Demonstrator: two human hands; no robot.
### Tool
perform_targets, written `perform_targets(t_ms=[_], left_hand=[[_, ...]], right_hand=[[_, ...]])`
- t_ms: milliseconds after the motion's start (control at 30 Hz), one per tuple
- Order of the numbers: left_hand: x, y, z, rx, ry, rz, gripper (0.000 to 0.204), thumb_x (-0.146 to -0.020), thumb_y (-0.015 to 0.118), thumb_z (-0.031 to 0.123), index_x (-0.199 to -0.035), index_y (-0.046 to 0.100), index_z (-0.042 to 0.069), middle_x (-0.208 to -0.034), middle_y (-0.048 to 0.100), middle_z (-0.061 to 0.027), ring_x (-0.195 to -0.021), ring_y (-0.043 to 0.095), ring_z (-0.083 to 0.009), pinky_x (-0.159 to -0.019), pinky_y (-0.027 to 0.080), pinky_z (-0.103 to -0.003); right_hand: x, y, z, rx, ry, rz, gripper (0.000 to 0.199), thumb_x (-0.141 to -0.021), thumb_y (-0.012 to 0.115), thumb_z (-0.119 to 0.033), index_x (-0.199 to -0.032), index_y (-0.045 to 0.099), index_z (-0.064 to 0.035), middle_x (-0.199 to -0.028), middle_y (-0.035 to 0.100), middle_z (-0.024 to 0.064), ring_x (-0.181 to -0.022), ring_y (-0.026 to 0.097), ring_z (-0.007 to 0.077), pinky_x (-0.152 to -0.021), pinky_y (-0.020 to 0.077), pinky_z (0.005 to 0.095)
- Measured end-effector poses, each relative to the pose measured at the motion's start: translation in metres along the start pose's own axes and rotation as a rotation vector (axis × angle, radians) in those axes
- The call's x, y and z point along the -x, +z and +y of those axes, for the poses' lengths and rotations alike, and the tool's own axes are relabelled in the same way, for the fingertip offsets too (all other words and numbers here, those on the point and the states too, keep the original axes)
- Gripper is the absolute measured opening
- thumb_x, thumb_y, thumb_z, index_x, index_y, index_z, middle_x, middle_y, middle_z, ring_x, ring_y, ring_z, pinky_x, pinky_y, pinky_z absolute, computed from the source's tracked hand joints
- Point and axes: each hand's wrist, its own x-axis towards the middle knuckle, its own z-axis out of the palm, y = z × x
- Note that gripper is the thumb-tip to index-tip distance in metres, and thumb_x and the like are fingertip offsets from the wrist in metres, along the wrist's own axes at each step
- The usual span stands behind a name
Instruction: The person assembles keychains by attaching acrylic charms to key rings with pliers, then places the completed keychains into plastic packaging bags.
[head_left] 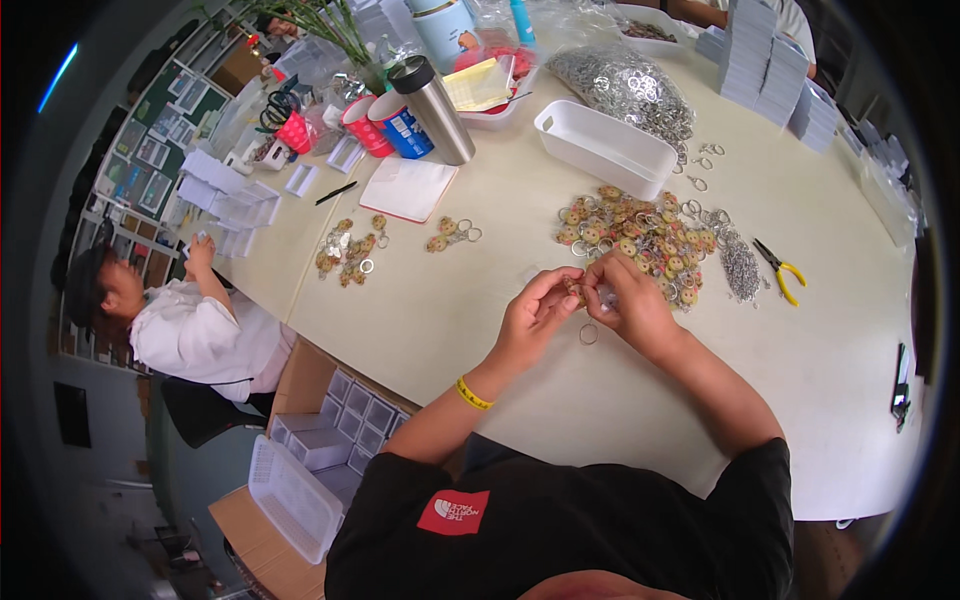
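My left hand [532,315] and my right hand [634,305] meet above the table, fingertips closed together on a small yellowish-brown keychain charm [575,290]. A metal split ring [588,335] hangs below the fingers. How the ring joins the charm is hidden by my fingertips. Just beyond my hands lies a large pile of keychain charms [628,240] with round yellow faces and rings. To the right of it is a heap of small silver chain pieces [740,268]. Two smaller groups of charms, one cluster [350,255] and one little bunch [450,234], rest farther left.
Yellow-handled pliers [782,272] lie on the right. Behind the pile stand a white plastic bin [606,150] and a bag of metal rings [625,88]. A steel tumbler [432,112] is beside a notebook [408,188]. At left a person [205,330] sits near an open carton [300,375] of boxes.
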Motion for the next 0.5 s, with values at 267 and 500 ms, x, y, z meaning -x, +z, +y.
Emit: perform_targets(t_ms=[267, 500], left_hand=[[0.005, 0.001, 0.0, -0.008, 0.053, 0.034, 0.035, -0.101, 0.055, 0.011, -0.133, 0.049, -0.003, -0.126, 0.057, -0.009, -0.118, 0.057, -0.0173, -0.101, 0.048, -0.034], [-0.002, 0.009, -0.002, -0.059, 0.083, 0.082, 0.035, -0.102, 0.05, 0.008, -0.135, 0.045, -0.003, -0.124, 0.055, -0.0107, -0.118, 0.057, -0.0179, -0.104, 0.046, -0.036]], right_hand=[[-0.006, -0.003, -0.006, -0.09, -0.077, -0.072, 0.021, -0.082, 0.069, -0.001, -0.097, 0.053, -0.0036, -0.095, 0.054, 0.0122, -0.08, 0.061, 0.0337, -0.068, 0.0513, 0.0422], [-0.008, 0.004, 0.015, 0.021, 0.056, -0.029, 0.022, -0.084, 0.066, 0.001, -0.097, 0.049, -0.0037, -0.098, 0.055, 0.0138, -0.08, 0.06, 0.032, -0.068, 0.0499, 0.0406]])
